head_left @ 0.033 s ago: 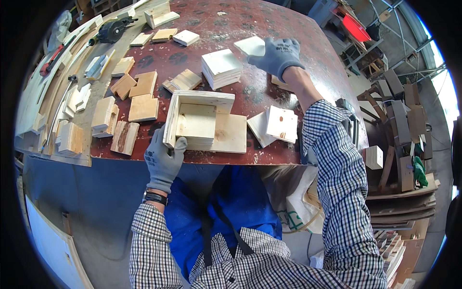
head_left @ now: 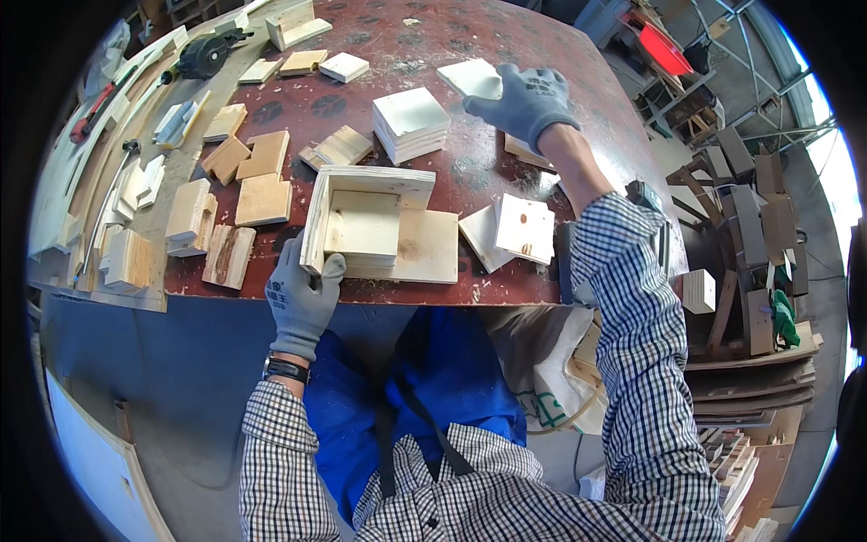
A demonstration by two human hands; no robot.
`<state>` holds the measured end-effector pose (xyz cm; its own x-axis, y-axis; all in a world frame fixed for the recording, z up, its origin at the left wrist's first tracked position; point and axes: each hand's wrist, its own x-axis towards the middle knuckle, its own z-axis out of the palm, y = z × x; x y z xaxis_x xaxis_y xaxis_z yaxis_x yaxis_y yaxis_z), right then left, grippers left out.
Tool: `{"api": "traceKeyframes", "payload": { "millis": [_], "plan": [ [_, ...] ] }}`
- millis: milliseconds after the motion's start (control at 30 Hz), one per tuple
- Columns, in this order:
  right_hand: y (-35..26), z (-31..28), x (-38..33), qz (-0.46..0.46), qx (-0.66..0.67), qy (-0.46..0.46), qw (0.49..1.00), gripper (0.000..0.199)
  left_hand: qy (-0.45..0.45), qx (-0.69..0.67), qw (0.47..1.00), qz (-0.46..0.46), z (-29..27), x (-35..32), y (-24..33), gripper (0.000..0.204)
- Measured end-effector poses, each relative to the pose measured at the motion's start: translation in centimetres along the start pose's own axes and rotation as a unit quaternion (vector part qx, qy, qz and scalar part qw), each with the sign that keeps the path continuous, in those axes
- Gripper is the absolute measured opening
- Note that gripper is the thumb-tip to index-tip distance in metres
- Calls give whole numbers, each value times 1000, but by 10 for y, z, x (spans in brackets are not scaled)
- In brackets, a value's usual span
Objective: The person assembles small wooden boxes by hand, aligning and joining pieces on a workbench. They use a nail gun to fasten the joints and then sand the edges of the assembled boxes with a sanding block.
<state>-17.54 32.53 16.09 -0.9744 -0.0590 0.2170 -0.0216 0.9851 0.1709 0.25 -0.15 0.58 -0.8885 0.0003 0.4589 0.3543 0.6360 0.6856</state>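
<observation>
Dark red, scuffed worktop (head_left: pixel 361 98) fills most of the upper frame here. Centre of it, near the front edge, sits a pale plywood open-sided box (head_left: pixel 361 221). The gray-gloved left hand (head_left: pixel 300 303) has its lower left corner pinched, thumb at the front, fingers round the outside. Up at upper centre, well apart from the box, the gray-gloved right hand (head_left: pixel 528 99) has its thumb spread from the fingers over the right end of a flat pale wooden board (head_left: pixel 465 78); can't tell if it's actually gripping. Between box and board there's a neat stack of square pale plywood pieces (head_left: pixel 411 122).
</observation>
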Motion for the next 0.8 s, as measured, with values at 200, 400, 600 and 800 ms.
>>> {"api": "traceKeyframes", "payload": {
  "millis": [200, 400, 600, 800],
  "plan": [
    [23, -38, -150, -22, 100, -4, 995, 84, 16, 8, 1000, 21, 10, -8, -7, 42],
    [10, 12, -210, -21, -65, 3, 998, 78, 10, 54, 997, 49, 7, -5, -14, 45],
    [0, -11, -206, -41, -100, -54, 993, 103, 24, 41, 998, 32, -2, -9, -7, 40],
    [45, 7, -164, -141, 39, -181, 972, 118, 9, 32, 999, 32, 5, -6, -8, 43]
  ]
}}
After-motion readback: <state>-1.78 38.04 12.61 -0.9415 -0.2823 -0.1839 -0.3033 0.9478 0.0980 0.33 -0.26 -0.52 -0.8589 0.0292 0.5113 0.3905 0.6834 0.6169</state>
